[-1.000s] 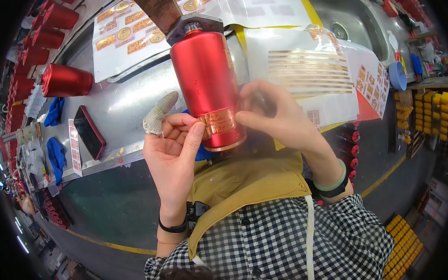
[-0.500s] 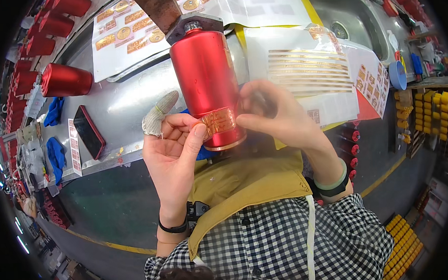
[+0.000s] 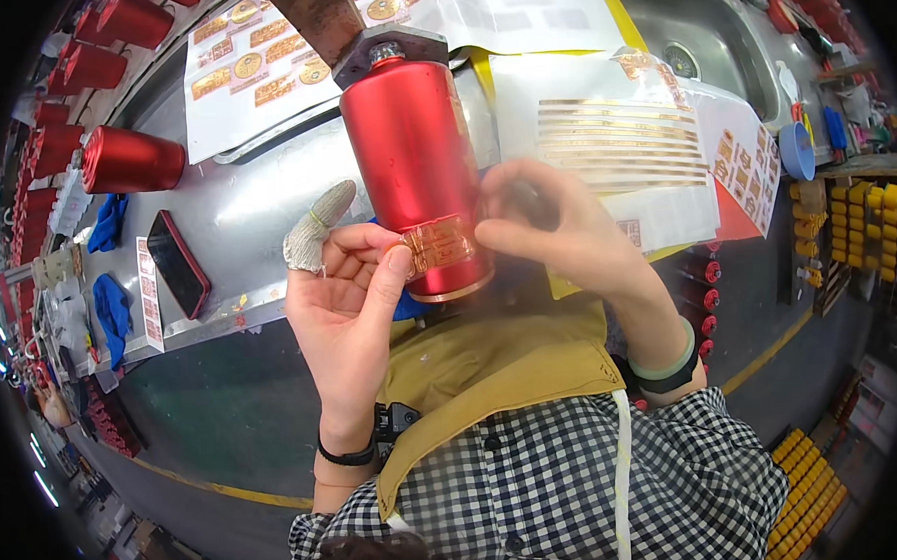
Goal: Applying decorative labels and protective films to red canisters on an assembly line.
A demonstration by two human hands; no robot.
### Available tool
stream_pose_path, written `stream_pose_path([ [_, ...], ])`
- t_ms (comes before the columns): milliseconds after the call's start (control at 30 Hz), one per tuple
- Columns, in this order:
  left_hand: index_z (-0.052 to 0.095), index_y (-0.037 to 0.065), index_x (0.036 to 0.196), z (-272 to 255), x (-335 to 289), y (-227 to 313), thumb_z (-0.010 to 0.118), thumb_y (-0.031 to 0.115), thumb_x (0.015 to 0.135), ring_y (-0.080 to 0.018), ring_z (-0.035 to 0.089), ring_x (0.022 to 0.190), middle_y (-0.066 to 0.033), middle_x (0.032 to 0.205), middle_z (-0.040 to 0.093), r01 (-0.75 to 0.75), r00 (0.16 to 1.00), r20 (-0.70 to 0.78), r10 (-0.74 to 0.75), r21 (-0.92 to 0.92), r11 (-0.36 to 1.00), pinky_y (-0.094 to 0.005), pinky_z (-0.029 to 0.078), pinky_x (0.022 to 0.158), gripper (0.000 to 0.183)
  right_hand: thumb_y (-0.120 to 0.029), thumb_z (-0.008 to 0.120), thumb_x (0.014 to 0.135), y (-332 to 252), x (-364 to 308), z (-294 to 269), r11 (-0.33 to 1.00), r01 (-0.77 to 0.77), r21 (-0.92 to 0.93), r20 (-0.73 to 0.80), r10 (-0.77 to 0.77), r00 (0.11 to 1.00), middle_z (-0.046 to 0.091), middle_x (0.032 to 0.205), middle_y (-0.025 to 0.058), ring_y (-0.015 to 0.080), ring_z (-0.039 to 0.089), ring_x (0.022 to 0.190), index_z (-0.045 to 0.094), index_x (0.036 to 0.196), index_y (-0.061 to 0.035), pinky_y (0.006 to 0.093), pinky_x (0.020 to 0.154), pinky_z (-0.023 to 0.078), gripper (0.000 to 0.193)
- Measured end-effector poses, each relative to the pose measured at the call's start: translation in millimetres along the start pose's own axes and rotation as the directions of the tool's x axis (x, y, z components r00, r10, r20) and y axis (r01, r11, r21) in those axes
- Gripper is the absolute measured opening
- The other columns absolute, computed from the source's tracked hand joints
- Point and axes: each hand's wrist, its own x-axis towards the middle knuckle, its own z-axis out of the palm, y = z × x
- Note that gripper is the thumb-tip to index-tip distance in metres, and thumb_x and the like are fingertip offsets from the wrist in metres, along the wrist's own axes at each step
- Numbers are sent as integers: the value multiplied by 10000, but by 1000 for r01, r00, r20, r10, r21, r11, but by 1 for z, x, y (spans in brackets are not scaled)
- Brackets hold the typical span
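The red bottle [image 3: 405, 147] lies just off the view's centre toward 12 o'clock, its neck at a metal bracket [image 3: 390, 50] and its base facing 6 o'clock. A gold label [image 3: 439, 243] lies across it near the base. At the bottle's 7 o'clock, the person's left hand [image 3: 344, 300] pinches the label's near end between thumb and forefinger. At 4 o'clock, the right hand [image 3: 561, 225] has its thumb and forefinger spread apart by the label's other end; contact is unclear. A phone [image 3: 179, 265] rests on the counter [image 3: 250, 214] toward 8 o'clock.
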Motion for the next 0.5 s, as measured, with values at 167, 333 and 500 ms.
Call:
stream_pose_path([
  [167,449,-36,1476,1,2,-3,631,-65,975,-143,656,1016,-86,1081,643,-1,1000,-26,1,-1,1000,-310,594,921,534,-257,858,869,3,1,10,994,10,-107,-90,-20,996,558,898,-15,50,487,781,589,1096,-23,230,704,460,422],
  [333,433,-54,1452,0,3,-4,659,-81,956,-152,673,996,-103,1071,644,26,998,-55,-27,-16,1000,-290,586,922,546,-273,860,867,2,0,15,992,-14,-122,-116,-1,993,561,897,-5,61,498,800,576,1106,-36,244,719,472,440],
  [500,437,-54,1451,1,3,-5,665,-83,952,-152,675,1002,-97,1070,644,30,998,-61,-33,-43,999,-281,578,923,550,-292,857,869,3,-1,16,984,-12,-177,-155,-16,988,563,890,-1,66,510,810,570,1112,-41,250,727,479,451],
])
